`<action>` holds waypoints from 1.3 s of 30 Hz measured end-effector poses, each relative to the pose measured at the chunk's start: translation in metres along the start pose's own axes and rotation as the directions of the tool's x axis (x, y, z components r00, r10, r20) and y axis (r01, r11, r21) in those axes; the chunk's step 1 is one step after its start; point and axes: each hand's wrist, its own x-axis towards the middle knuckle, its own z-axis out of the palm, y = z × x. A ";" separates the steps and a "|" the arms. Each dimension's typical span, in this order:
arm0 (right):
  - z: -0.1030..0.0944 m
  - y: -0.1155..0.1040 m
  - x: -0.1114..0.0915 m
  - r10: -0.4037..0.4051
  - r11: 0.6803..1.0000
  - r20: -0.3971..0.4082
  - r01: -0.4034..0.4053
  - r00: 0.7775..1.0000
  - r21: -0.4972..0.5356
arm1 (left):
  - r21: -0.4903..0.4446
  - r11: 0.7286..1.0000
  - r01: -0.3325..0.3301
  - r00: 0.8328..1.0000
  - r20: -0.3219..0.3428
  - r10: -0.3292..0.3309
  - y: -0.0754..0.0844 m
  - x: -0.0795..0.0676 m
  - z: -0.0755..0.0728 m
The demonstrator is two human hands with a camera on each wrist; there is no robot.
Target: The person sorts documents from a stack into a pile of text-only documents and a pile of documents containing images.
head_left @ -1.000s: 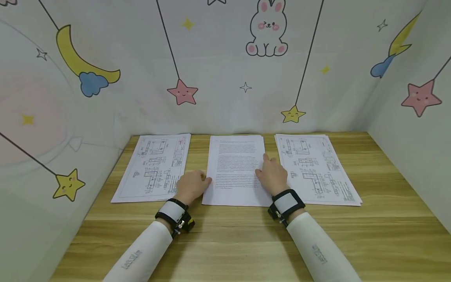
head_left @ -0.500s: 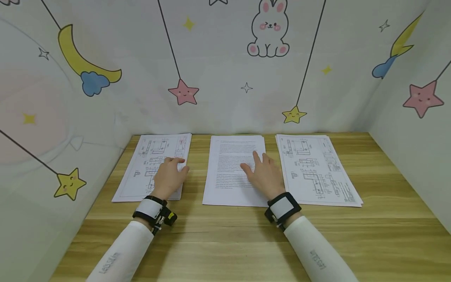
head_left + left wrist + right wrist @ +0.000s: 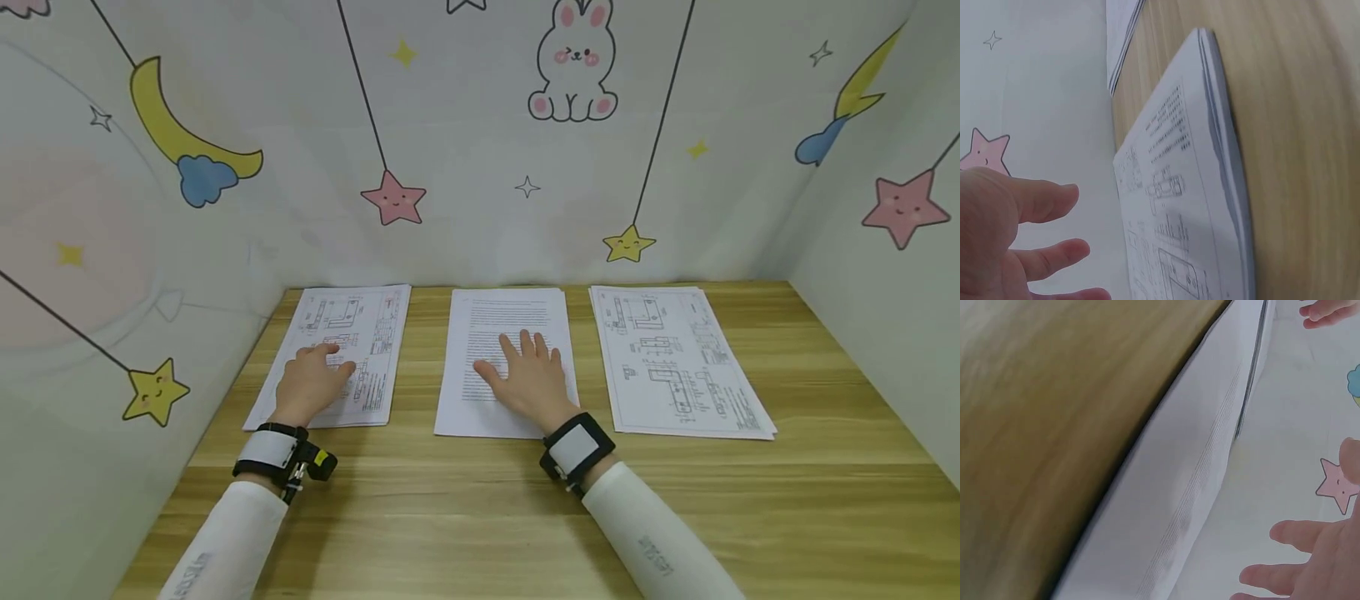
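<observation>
Three stacks of paper lie side by side on the wooden table. Over the left stack of technical drawings (image 3: 378, 321) hovers my left hand (image 3: 311, 385), its fingers loosely bent and holding nothing. The left wrist view shows this hand (image 3: 1016, 237) apart from the drawing stack (image 3: 1172, 187). My right hand (image 3: 531, 383) is spread above the middle stack of printed text (image 3: 480, 312), thumb pointing left. In the right wrist view the fingers (image 3: 1300, 536) are off the text stack (image 3: 1166, 481). The right stack of drawings (image 3: 675, 358) has neither hand near it.
Bare wood of the table (image 3: 435, 508) runs in front of the stacks and between them. A white cloth backdrop (image 3: 465, 125) with stars, a moon and a rabbit rises behind the table and along both sides.
My left hand has left the middle stack's left edge and moved left over the left stack. My right hand has come off the middle stack's right edge, shifted left and spread its fingers.
</observation>
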 end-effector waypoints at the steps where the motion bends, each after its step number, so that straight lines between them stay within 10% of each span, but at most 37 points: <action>1: 0.001 -0.003 0.000 -0.008 1.000 0.004 0.008 1.000 -0.006 | 0.002 1.000 0.010 1.000 0.000 -0.010 -0.005 0.000 -0.001; 20: 0.019 -0.073 -0.010 -0.258 0.958 0.145 0.272 0.955 -0.090 | 0.000 0.989 0.146 0.987 0.062 -0.146 -0.069 -0.004 -0.010; 39: 0.044 -0.111 -0.017 -0.408 0.890 0.401 0.455 0.820 -0.025 | 0.024 0.982 0.188 0.969 0.160 -0.189 -0.075 -0.004 -0.004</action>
